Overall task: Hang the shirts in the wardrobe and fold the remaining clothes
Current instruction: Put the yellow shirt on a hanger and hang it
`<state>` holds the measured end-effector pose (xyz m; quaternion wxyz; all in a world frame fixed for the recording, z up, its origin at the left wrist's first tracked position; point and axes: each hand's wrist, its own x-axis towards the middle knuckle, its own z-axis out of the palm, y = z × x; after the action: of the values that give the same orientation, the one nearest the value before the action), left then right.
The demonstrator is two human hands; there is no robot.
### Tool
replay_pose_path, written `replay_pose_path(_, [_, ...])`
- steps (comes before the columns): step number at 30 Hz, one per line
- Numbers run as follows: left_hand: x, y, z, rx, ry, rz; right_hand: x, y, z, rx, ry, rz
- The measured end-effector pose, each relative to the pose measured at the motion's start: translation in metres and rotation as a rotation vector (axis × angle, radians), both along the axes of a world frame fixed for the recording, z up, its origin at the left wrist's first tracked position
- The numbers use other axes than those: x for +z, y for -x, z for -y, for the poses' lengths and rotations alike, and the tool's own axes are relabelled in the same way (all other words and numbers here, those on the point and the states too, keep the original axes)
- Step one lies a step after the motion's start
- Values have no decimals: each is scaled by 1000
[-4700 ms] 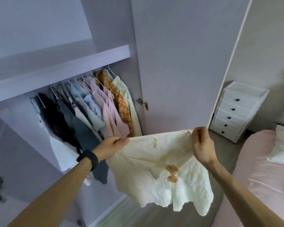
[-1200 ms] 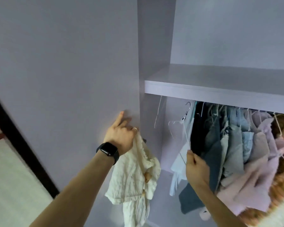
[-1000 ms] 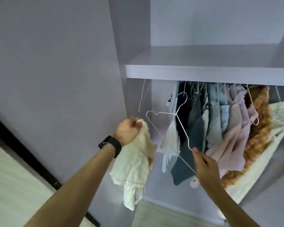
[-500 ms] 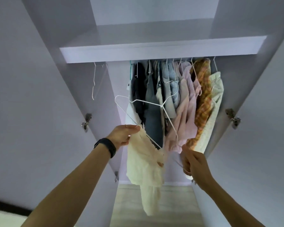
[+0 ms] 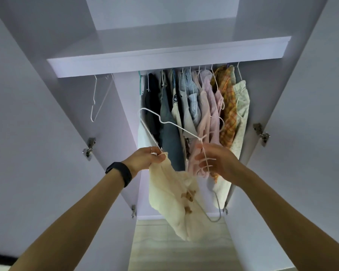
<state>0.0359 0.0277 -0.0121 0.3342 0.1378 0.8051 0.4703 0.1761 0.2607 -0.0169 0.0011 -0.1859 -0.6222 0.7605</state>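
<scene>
- A metal hinge (image 5: 88,149) sits on the open wardrobe door, out to the left of the left hand and level with it.
- An empty hanger (image 5: 97,98) dangles from under the shelf (image 5: 164,63), above the left hand and to its left, apart from the other clothes.
- The left hand (image 5: 146,158), with a black wristband (image 5: 119,173) on the wrist, is raised in front of the open wardrobe. Its thumb and fingertips are pressed together, pinching the top edge of the cream shirt (image 5: 170,194) along with one wire of the hanger.
- The cream shirt hangs bunched straight down from that pinch, filling the space below and between the two hands. Small brown buttons show on its front.
- The white wire hanger (image 5: 170,125) spans hand to hand: one corner rises above the left hand, the long arm slants across to the right hand, and a further loop of wire curves below the right hand, beside the shirt.
- A packed row of hung shirts (image 5: 200,106), from dark and blue through pink to orange plaid and pale print, hangs beyond and above both hands, just under the shelf.
- The right hand (image 5: 217,161) is level with the left, its fingers curled loosely round the hanger's wire and holding it.
- A second hinge (image 5: 261,133) lies above the right hand and to its right.
</scene>
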Motion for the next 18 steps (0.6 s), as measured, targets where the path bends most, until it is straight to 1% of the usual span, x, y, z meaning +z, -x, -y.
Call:
replay_pose_path(3, [4, -7, -10, -68, 110, -79, 24, 17, 2, -57, 120, -7])
replay_pose_path(5, [8, -9, -14, -86, 127, -92, 33, 25, 3, -142, 174, 6])
replay_pose_path(6, [11, -10, -14, -101, 124, -96, 33, 29, 2, -186, 118, 19])
replay_pose_path(8, [18, -14, -16, -139, 135, -123, 31, 31, 1, -305, -73, 56])
replay_pose_path(9, [21, -16, -16, -153, 141, -135, 30, 29, 0, -391, -109, 62])
replay_pose_path(10, [23, -16, -15, -164, 140, -142, 29, 29, -1, -478, -83, 57])
replay_pose_path(13, [32, -15, -11, -192, 138, -156, 30, 28, -6, -682, 190, -10])
replay_pose_path(15, [41, -15, -6, -210, 126, -155, 33, 32, -7, -730, 272, -59])
replay_pose_path(18, [57, -15, 0, -233, 72, -151, 41, 41, 1, -715, 348, -126])
